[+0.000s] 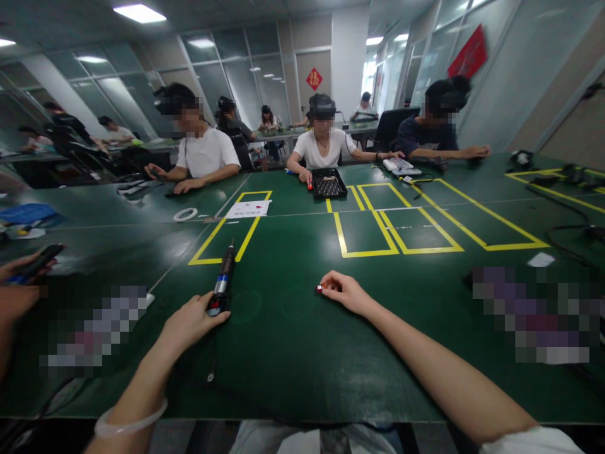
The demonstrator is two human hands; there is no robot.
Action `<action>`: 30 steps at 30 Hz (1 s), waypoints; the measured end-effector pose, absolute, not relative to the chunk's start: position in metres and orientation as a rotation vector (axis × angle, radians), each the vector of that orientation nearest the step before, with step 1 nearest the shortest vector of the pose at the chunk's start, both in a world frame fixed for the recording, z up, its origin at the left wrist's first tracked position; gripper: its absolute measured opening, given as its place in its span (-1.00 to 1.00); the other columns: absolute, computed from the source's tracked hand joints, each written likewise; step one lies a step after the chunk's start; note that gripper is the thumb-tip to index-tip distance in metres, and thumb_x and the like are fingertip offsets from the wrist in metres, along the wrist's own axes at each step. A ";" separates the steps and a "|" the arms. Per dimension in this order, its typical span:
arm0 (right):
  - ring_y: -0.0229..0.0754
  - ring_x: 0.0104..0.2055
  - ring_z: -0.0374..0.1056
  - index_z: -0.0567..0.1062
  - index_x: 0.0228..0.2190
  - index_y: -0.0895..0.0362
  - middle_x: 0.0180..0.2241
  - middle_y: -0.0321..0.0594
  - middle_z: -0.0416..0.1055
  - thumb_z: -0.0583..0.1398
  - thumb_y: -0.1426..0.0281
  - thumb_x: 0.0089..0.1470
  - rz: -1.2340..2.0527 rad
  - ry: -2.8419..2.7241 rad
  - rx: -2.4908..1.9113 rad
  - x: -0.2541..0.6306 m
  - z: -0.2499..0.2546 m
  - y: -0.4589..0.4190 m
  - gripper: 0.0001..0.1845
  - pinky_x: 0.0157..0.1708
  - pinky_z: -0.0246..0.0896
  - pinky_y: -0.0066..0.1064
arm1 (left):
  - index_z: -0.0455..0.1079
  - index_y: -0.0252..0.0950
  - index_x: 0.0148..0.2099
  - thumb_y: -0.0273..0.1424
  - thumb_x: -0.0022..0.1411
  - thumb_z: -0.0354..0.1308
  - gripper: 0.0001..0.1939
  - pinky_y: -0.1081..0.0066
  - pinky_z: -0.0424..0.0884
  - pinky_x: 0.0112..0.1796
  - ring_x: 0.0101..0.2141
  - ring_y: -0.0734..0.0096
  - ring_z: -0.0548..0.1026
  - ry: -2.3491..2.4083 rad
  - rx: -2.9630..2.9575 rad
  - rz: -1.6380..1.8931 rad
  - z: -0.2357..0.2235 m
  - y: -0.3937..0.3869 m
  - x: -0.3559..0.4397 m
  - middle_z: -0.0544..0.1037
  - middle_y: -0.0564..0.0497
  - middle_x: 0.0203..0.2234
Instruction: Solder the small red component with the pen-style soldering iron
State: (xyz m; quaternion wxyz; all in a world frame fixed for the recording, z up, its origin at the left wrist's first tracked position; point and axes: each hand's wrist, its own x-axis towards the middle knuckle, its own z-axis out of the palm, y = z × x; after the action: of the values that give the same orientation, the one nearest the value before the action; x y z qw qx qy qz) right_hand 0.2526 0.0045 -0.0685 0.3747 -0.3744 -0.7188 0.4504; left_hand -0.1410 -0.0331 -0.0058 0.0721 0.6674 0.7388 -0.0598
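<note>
An electric screwdriver [223, 277] with a black body, a blue band and a thin bit lies on the green table, its bit pointing away from me. My left hand [191, 321] is closed around its rear end, thumb on the right side. Behind that end, a thin black cord with a small ring-shaped tip [210, 377] runs toward me. To the right, my right hand [345, 291] rests on the tabletop with fingers pinched together. Between those fingertips is a small red piece [320, 288] with a white mark; most of it is hidden.
Yellow tape outlines [371, 253] mark the green table [293, 353]. A paper sheet [248, 209] and a white tape roll [185, 215] lie beyond the screwdriver. Across the table, a person sits behind a black tray [329, 184]. At left, another person's hand [19, 277] holds a dark tool.
</note>
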 end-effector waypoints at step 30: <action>-0.23 -0.33 0.31 0.49 -0.33 0.14 -0.35 -0.23 0.38 0.25 0.49 0.02 0.698 -1.965 -1.023 0.249 -0.068 0.005 -0.90 -0.31 0.23 -0.43 | 0.20 -0.32 0.12 -0.04 0.16 -0.01 -0.41 0.27 0.35 -0.19 -0.09 0.10 0.39 1.918 2.464 0.014 -0.013 -0.015 0.078 0.36 -0.18 -0.09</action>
State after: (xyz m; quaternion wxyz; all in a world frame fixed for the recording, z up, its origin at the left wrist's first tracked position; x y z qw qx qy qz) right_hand 0.2492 0.0050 -0.0682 0.3980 -0.4040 -0.7761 0.2758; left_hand 0.0785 -0.0147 -0.0135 0.0096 0.7890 0.6144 0.0046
